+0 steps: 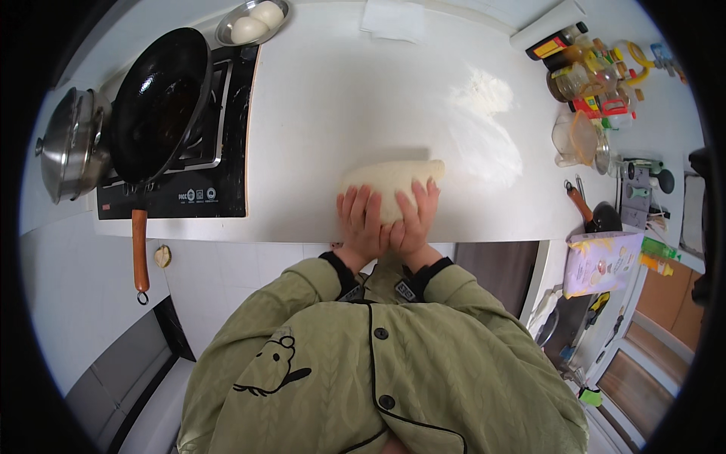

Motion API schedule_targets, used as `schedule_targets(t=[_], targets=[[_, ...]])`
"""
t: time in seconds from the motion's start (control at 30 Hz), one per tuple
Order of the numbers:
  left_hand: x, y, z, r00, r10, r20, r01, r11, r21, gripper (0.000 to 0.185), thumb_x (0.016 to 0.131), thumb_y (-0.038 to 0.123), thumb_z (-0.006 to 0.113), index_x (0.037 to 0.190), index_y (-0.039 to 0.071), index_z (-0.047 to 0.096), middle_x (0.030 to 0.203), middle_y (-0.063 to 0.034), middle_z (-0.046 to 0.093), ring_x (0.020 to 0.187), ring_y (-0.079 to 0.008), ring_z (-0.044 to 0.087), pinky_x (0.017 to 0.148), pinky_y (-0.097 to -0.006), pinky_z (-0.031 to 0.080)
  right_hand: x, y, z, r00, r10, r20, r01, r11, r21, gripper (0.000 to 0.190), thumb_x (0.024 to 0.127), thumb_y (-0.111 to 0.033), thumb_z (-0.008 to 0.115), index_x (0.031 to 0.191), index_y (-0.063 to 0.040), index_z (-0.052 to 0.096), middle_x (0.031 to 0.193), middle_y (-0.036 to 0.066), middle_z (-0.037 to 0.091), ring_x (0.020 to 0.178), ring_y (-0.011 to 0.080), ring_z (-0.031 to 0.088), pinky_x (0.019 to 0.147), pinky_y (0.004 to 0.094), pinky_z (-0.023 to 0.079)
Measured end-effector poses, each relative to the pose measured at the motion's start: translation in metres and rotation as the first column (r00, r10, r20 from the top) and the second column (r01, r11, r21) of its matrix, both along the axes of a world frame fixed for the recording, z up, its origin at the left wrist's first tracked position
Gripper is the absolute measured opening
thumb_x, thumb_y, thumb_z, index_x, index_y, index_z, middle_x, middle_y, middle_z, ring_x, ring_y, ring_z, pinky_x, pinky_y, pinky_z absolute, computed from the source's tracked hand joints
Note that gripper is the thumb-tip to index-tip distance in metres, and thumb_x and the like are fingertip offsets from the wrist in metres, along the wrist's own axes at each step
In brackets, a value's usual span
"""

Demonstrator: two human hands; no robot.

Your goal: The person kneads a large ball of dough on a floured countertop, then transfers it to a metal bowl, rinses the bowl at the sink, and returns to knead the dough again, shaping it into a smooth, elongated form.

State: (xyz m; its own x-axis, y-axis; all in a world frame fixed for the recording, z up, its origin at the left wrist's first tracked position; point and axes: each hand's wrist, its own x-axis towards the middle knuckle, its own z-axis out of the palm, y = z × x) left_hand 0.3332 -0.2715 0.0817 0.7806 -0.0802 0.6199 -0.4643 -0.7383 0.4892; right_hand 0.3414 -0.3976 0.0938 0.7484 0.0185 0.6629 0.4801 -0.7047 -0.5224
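Note:
A thick, elongated piece of pale dough (391, 170) lies on the white countertop (317, 102) near its front edge. My left hand (361, 221) rests on the dough's near left part, fingers pointing away from me. My right hand (415, 218) presses on its near right part with the fingers spread. The heels of both hands come close together at the near side, and the palms hide some of the dough. White flour (485, 96) is scattered on the counter to the right, with a thinner smear nearer me.
A black wok (161, 108) sits on the gas stove (232, 193) at left, beside a lidded steel pot (74, 144). Behind stands a metal bowl (224, 37) with dough balls. White paper (392, 21) lies at the back. Bottles (573, 79), a jar (573, 139) and a bag (602, 264) line the right.

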Motion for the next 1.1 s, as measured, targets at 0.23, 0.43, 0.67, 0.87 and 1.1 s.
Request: schedule_targets(t=[0.23, 0.43, 0.67, 0.87, 1.1], targets=[[0.102, -0.012, 0.027, 0.985, 0.072, -0.156, -0.069, 0.997, 0.024, 0.057, 0.092, 0.039, 0.039, 0.134, 0.002, 0.049, 0.137, -0.0206, 0.049, 0.127, -0.0422, 0.043, 0.107, -0.0565, 0.026, 0.106, -0.007, 0.014, 0.995, -0.035, -0.096, 0.036, 0.999, 0.008, 0.045, 0.09, -0.03, 0.041, 0.118, -0.003, 0.063, 0.124, 0.023, 0.057, 0.115, 0.0482, 0.05, 0.102, 0.0584, 0.036], [0.16, -0.025, 0.035, 0.947, 0.209, -0.245, -0.195, 0.977, 0.08, 0.052, 0.087, 0.033, 0.047, 0.128, 0.003, 0.054, 0.125, -0.0171, 0.057, 0.115, -0.0384, 0.051, 0.1, -0.0508, 0.035, 0.175, -0.02, 0.011, 0.995, 0.024, -0.096, -0.023, 1.0, 0.014, 0.035, 0.086, -0.024, 0.047, 0.108, -0.004, 0.065, 0.106, 0.019, 0.064, 0.096, 0.0405, 0.059, 0.089, 0.049, 0.046], [0.2, -0.035, 0.038, 0.861, 0.315, -0.399, -0.314, 0.947, 0.072, 0.041, 0.084, 0.035, 0.056, 0.114, 0.008, 0.062, 0.108, -0.011, 0.065, 0.105, -0.0315, 0.057, 0.092, -0.0489, 0.039, 0.211, -0.02, 0.011, 0.968, -0.021, -0.251, 0.013, 0.999, -0.032, 0.027, 0.086, -0.022, 0.053, 0.102, -0.006, 0.068, 0.094, 0.014, 0.068, 0.088, 0.0342, 0.062, 0.079, 0.0438, 0.05], [0.176, -0.011, 0.064, 0.796, 0.159, -0.585, -0.217, 0.976, -0.03, 0.043, 0.089, 0.04, 0.055, 0.116, 0.008, 0.064, 0.102, -0.0121, 0.068, 0.097, -0.0314, 0.062, 0.09, -0.0513, 0.04, 0.2, -0.043, 0.057, 0.566, 0.134, -0.813, 0.06, 0.977, 0.203, 0.035, 0.087, -0.034, 0.059, 0.107, -0.008, 0.07, 0.091, 0.013, 0.07, 0.096, 0.0342, 0.063, 0.089, 0.042, 0.049], [0.15, -0.009, 0.08, 0.862, 0.159, -0.482, -0.062, 0.975, 0.211, 0.042, 0.088, 0.039, 0.058, 0.114, 0.006, 0.064, 0.098, -0.0126, 0.068, 0.093, -0.0326, 0.064, 0.086, -0.0487, 0.046, 0.147, -0.027, 0.063, 0.924, 0.004, -0.382, -0.058, 0.99, -0.13, 0.03, 0.088, -0.032, 0.059, 0.105, -0.01, 0.069, 0.1, 0.016, 0.067, 0.098, 0.0357, 0.06, 0.088, 0.0461, 0.047]])
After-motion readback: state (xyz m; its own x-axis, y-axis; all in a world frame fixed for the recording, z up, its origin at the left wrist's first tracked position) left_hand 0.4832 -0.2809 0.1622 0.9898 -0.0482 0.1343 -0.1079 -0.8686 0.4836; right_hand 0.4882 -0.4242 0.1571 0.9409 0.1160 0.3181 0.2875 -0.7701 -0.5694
